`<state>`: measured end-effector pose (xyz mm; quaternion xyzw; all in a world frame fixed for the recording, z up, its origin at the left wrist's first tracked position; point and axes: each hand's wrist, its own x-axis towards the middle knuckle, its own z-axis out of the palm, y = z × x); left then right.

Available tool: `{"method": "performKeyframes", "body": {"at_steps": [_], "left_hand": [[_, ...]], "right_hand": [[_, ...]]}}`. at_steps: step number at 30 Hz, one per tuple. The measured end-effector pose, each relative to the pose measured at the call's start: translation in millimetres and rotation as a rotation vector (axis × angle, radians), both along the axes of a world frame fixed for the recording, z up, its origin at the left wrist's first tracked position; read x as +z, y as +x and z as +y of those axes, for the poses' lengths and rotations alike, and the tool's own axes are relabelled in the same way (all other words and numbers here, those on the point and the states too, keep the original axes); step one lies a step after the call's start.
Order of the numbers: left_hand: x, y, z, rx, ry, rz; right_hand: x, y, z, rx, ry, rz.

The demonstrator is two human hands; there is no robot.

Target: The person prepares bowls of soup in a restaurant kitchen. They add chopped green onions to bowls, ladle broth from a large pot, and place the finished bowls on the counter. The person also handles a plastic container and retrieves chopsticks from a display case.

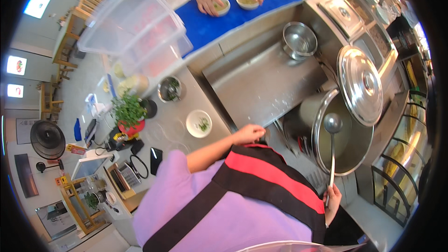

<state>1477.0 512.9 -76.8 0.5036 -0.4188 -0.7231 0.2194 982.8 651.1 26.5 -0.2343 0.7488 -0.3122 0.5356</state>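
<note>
My right hand [333, 201] grips the handle of a metal ladle [332, 154]. The ladle's round bowl is over the mouth of a tall stainless steel stockpot [302, 120], which has pale, cloudy liquid inside. A shiny domed lid [362, 87] tilts against the pot's far rim. In front of my apron [269, 178], my left hand [249, 134] hovers with curled fingers; whether it holds anything is unclear. Left of that hand, a white bowl [198, 123] with a little chopped green herb rests on the steel counter [171, 119].
Across the counter, a person's two hands [207, 0] touch small bowls [247, 2] on a blue cloth [224, 31]. Metal bowls [300, 40] stand on the steel worktop [252, 80]. Stacked clear plastic bins [136, 21], a metal herb bowl [169, 89] and a potted plant [127, 110] are leftward.
</note>
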Motion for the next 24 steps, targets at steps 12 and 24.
{"method": "performKeyframes", "body": {"at_steps": [12,24], "left_hand": [[59.7,140.4,-7.3,0.359,-0.776,-0.84],[20.5,213.9,12.4,0.172,-0.341,-1.205]], "right_hand": [[-33.3,6.8,-34.0,0.185,-0.024,0.255],[-31.6,27.6,-57.7,0.141,0.018,0.22]]}}
